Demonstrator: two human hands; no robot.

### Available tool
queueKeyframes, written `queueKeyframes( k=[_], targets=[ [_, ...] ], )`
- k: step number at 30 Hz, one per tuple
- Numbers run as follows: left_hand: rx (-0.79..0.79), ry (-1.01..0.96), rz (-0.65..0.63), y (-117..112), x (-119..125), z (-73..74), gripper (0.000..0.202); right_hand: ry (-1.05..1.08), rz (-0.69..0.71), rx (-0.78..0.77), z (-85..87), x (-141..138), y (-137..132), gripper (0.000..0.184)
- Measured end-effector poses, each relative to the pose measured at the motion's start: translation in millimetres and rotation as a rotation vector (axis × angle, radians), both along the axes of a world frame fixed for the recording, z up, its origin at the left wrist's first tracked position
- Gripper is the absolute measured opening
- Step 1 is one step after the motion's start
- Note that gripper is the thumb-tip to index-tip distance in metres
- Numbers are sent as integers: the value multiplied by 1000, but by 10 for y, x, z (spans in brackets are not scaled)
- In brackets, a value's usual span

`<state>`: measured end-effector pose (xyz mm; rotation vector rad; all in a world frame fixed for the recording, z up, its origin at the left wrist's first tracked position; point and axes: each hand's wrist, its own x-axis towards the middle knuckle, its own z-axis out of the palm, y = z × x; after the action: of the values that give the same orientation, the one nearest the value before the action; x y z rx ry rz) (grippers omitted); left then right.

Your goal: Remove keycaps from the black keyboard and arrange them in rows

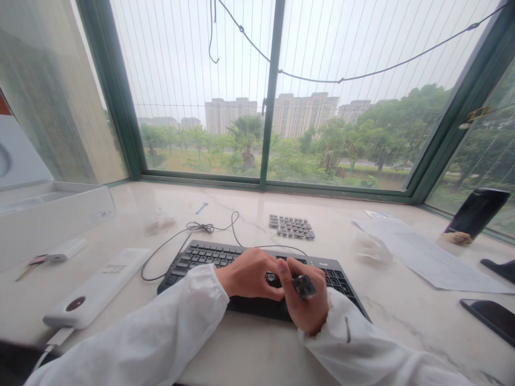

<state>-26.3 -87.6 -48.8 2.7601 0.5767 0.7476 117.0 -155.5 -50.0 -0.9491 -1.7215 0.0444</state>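
Both my hands are over the middle and right of a black keyboard [257,309]. My right hand [308,308] is closed around a small black blocky piece [304,287], its end sticking out above the fingers; its exact kind is not clear. Thumb and fingers of my left hand [249,272] are curled together, touching the right hand, with a dark bit [272,279] showing between them. Whether both hands grip one long piece or two, I cannot tell. Beyond the keyboard, several grey keycaps [292,227] lie in rows on the table.
A thin black cable [203,228] loops behind the keyboard on the marble table [249,343]. At left are a white power bank [98,287] and an open white box [76,206]. Paper sheets [426,254], a standing phone [478,214] and a flat phone [493,319] are at right.
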Motion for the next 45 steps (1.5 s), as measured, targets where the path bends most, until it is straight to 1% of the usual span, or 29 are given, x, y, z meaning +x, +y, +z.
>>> queueKeyframes(
  k=[4, 6, 8, 10, 12, 15, 18, 22, 25, 27, 29, 33, 38, 45],
  targets=[
    [28, -75, 75, -28, 3, 70, 21, 178, -90, -40, 267, 202, 161, 42],
    [48, -121, 159, 5, -15, 106, 23, 154, -123, -66, 374, 330, 312, 44],
    [69, -147, 243, 61, -43, 125, 25, 56, -103, -110, 420, 451, 478, 46],
    [94, -131, 297, 116, -76, 125, 28, -100, -27, -164, 402, 549, 618, 45],
    [125, -76, 312, 152, -108, 113, 32, -191, 22, -223, 345, 612, 708, 44],
    [164, 11, 294, 166, -145, 98, 38, -317, 94, -358, 262, 644, 764, 41],
    [180, 40, 277, 171, -160, 85, 41, -404, 152, -473, 232, 650, 783, 41],
    [186, 36, 330, 207, -161, 71, 40, -455, 153, -579, 275, 711, 818, 42],
    [169, 16, 379, 235, -165, 93, 37, -548, 166, -724, 333, 781, 822, 44],
    [129, -1, 372, 239, -171, 126, 39, -615, 214, -814, 362, 800, 801, 42],
    [73, -14, 339, 226, -175, 163, 39, -662, 245, -866, 375, 785, 770, 39],
    [-12, -16, 251, 185, -172, 218, 32, -721, 243, -910, 369, 717, 718, 33],
    [-84, 14, 192, 207, -195, 230, 30, -744, 263, -913, 357, 699, 708, 31],
    [-110, 27, 224, 289, -255, 179, 29, -727, 301, -891, 338, 685, 701, 31]
  ],
)
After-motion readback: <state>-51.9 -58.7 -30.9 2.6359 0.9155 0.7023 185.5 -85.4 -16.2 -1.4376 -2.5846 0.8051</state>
